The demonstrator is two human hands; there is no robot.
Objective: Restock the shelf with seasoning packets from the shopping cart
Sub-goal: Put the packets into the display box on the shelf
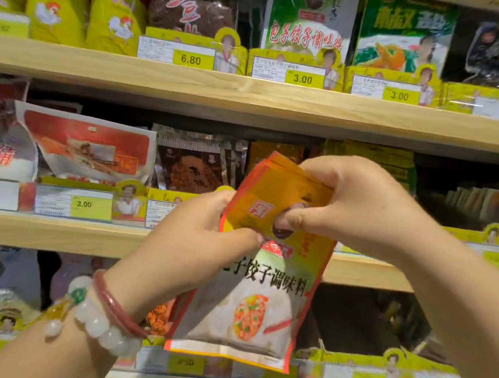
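A thin stack of orange seasoning packets (254,290) hangs in front of the middle shelf (41,232), its front one printed with dumplings and black characters. My left hand (191,245), with bead and red bracelets at the wrist, pinches the stack's left side near the top. My right hand (345,209) grips the top edge from above, thumb pressed on the front packet. Behind the hands a slot of orange packets (274,153) stands on the middle shelf. The shopping cart is out of view.
Three wooden shelves hold packets behind yellow price-tag rails. The top shelf (256,92) carries yellow chicken bags (114,19), a green dumpling-seasoning packet (310,20) and tags reading 6.80 and 3.00. A red-and-white packet (86,145) leans on the middle shelf. A dark gap (351,320) shows on the bottom shelf.
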